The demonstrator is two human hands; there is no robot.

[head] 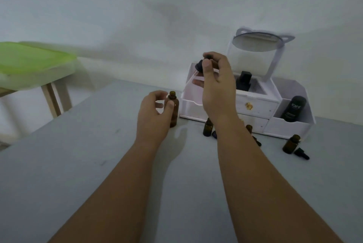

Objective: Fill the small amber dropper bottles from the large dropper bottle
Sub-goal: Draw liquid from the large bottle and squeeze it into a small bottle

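Holding the large dropper bottle (pixel 173 112) upright near the desk's (pixel 98 164) far edge, the left hand (pixel 153 117) curls thumb and fingers round its body; the neck is uncapped. The right hand (pixel 216 85) hangs above and just right of it, pinching the black dropper (pixel 199 66), whose faint pipette seems to slant down-left toward that neck. Whether it carries liquid cannot be told. Three small amber bottles (pixel 208 127) stand open before the white organiser (pixel 255 105), down and right, nearer the right hand. Filling one likely means swinging right, with the pipette turned vertical.
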